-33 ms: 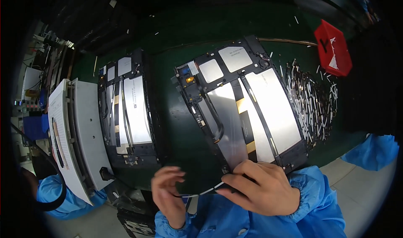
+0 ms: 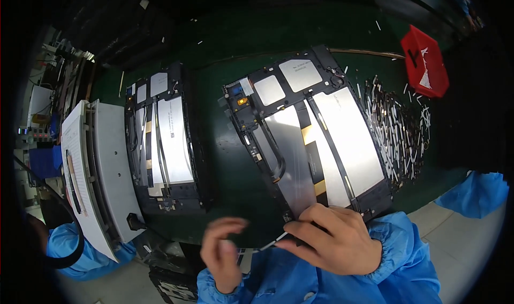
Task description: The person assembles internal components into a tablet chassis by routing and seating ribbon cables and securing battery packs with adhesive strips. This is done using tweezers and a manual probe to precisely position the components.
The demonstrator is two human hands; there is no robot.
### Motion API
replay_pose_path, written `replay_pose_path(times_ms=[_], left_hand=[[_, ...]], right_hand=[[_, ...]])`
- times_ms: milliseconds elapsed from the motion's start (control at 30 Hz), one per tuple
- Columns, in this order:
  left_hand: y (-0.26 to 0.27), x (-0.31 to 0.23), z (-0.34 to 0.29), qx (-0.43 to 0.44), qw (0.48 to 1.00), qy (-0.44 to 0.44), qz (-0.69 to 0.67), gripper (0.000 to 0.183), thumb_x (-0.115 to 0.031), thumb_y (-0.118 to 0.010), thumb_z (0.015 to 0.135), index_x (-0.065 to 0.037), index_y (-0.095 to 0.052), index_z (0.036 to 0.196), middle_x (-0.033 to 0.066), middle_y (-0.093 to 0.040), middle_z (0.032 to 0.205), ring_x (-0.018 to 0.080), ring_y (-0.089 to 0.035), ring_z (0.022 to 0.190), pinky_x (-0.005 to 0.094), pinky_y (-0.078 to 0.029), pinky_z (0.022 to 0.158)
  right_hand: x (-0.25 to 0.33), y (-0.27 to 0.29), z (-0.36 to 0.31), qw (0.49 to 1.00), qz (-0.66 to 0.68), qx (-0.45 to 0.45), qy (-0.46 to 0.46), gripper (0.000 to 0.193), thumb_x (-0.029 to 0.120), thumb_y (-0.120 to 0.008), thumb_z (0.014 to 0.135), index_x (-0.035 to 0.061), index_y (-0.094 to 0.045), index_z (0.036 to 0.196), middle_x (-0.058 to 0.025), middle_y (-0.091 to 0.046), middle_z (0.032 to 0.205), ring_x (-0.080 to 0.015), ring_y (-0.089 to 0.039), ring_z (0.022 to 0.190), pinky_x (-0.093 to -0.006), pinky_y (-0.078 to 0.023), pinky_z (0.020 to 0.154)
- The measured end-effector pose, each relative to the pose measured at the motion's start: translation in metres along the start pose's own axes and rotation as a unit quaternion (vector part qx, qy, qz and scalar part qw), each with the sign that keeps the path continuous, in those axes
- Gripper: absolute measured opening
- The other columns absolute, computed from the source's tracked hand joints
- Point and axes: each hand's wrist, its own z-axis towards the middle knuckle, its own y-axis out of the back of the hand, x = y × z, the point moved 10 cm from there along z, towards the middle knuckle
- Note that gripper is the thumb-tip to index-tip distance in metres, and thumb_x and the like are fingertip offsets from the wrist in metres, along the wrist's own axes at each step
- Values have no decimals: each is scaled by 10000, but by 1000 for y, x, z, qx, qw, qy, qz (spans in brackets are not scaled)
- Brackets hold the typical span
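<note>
My right hand [image 2: 334, 239], at the near edge of the larger opened device, pinches a thin black-and-white strip [image 2: 272, 243] between thumb and fingers. The strip's free end points toward my left hand [image 2: 222, 253]. That hand hovers to the left, fingers curled but apart from the thumb, seemingly with nothing between them. The opened device [image 2: 348, 143], perhaps a tablet, lies tilted on the green table, showing silver panels, dark flex cables and a small orange-marked part. My right hand covers its near edge.
A second opened device [image 2: 174, 138] lies to the left, beside a white box-like stand [image 2: 115, 164] with paper and pens. Right of the larger device is a heap of small strips [image 2: 396, 135]. A red bin [image 2: 425, 63] stands behind it. Other people's blue sleeves [image 2: 476, 194] show at the sides.
My left hand has shifted slightly right, and the strip no longer visibly reaches it. Less of the strip shows between the hands. My right hand and both devices stay in place.
</note>
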Motion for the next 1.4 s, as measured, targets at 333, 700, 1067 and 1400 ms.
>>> replay_pose_path(times_ms=[333, 700, 1067, 1400], left_hand=[[-46, 6, -11, 198, 975, 88, 40, 166, -44, -705, 757, -3, -669, 913, 104, -669, 843, 156, -644, 740, 242, -494, 674], [-66, -29, 10, 187, 974, 24, -129, 199, -9, -711, 736, 28, -670, 927, 137, -667, 865, 167, -618, 696, 249, -474, 624], [-78, -109, 7, 121, 881, -368, 272, 249, -144, -773, 629, -136, -631, 833, -15, -692, 715, 169, -639, 829, 363, -414, 794], [-72, -81, 37, 142, 950, -273, 50, 158, -124, -716, 743, -72, -610, 849, 88, -690, 850, 244, -607, 968, 388, -430, 877]], right_hand=[[-3, 8, -4, 995, -51, -75, -39, 214, 124, -763, 681, 30, -633, 824, -49, -478, 752, -151, -545, 537, -249, -455, 461], [-8, 32, -6, 975, 197, -97, -26, 275, 1, -658, 707, 20, -649, 980, -88, -599, 792, -209, -603, 598, -298, -501, 543], [4, 101, -9, 983, -63, -121, 124, 145, 22, -570, 783, 20, -672, 885, -113, -636, 856, -161, -621, 631, -216, -471, 535], [-163, 269, -43, 858, -241, -414, -185, 249, 180, -624, 857, -38, -649, 974, -76, -602, 860, -115, -531, 712, -225, -424, 635]])
